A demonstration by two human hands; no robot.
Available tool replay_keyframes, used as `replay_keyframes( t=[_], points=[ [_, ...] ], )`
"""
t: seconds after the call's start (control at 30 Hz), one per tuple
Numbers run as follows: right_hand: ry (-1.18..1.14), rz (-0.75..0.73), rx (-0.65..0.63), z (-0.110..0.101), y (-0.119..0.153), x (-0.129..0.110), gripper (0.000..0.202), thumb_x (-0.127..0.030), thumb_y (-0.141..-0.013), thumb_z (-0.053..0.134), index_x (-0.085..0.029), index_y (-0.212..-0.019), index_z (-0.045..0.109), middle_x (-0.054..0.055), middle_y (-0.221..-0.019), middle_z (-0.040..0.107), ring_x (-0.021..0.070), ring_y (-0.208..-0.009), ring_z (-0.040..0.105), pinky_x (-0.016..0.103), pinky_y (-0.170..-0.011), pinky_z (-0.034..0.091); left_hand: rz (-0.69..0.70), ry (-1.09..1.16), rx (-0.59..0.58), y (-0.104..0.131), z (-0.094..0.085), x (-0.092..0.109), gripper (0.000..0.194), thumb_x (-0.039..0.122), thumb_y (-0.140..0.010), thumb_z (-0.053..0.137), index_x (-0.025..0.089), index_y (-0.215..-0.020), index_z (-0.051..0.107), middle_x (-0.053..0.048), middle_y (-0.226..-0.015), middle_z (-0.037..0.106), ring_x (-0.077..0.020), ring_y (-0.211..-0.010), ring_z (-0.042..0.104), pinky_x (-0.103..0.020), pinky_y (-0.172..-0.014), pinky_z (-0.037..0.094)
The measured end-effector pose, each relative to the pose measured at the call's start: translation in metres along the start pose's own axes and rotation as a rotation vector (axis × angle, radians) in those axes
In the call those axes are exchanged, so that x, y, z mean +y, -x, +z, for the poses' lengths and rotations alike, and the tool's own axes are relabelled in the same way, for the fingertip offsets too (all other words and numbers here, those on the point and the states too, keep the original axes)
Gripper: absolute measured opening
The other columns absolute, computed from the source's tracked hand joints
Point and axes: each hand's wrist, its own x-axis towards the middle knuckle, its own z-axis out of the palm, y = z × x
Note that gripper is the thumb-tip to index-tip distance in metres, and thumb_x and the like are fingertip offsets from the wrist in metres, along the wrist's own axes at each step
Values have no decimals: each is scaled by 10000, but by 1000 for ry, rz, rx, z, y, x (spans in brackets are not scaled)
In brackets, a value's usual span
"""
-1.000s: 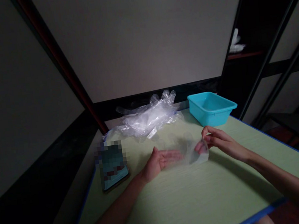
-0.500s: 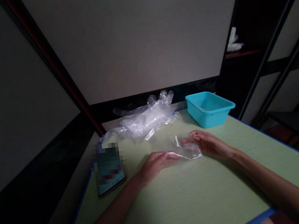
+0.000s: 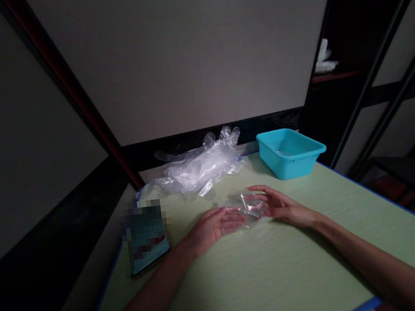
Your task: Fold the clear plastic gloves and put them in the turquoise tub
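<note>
Between my two hands, just above the table, is a thin clear disposable plastic glove (image 3: 251,207), partly folded and hard to see against the green top. My left hand (image 3: 210,230) holds its left part, thumb on top and fingers stretched beneath the film. On the other side, my right hand (image 3: 283,207) has its thumb and fingers around the right part of the glove. Behind my hands lies a crumpled pile of clear disposable plastic gloves (image 3: 199,169), some finger shapes standing up at its back.
A turquoise plastic basin (image 3: 294,165) stands at the table's back right. To the left is a phone (image 3: 151,256), its screen partly pixelated. The pale green table (image 3: 266,278) has a blue edge, and a cabinet panel (image 3: 189,57) rises behind it.
The glove is more bunched up, where it was spread wider before. My right hand has turned, its thumb now nearer me, and my left fingers have spread under the film.
</note>
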Motion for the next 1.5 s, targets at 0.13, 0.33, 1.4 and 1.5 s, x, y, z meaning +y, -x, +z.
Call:
replay_keyframes(
  t=[0.13, 0.33, 1.4, 1.5],
  points=[
    [-15, 2, -9, 2, 0, 2, 576, -87, -668, 582, -254, -1179, 375, 57, -1260, 425, 184, -1065, 479, 317, -852, 383, -70, 37, 49, -1, 4, 4, 281, 278, -833, 465, 60, -952, 595, -153, -916, 653, -223, -859, 613, -349, -842, 384],
    [-121, 51, 24, 7, 0, 3, 588, -68, -634, 592, -253, -1156, 394, 60, -1244, 428, 191, -1024, 511, 316, -821, 410, -233, 116, 150, 0, 11, 11, 299, 254, -872, 367, 53, -961, 569, -136, -866, 660, -189, -782, 625, -327, -816, 401],
    [434, -145, 360, 7, -3, 8, 544, -194, -711, 582, -268, -1190, 334, 89, -1350, 247, 247, -1179, 363, 425, -903, 390, 201, -447, 446, 1, 8, 13, 439, 211, -611, 680, 100, -1013, 545, -117, -993, 593, -225, -844, 599, -296, -693, 469],
    [503, -85, 314, 8, 3, 2, 627, -160, -712, 569, -310, -1246, 274, 71, -1386, 171, 270, -1209, 316, 388, -787, 467, 161, -501, 393, 2, 9, 14, 514, 196, -592, 689, 108, -1067, 514, -118, -1004, 587, -216, -796, 609, -303, -669, 470]
  ],
)
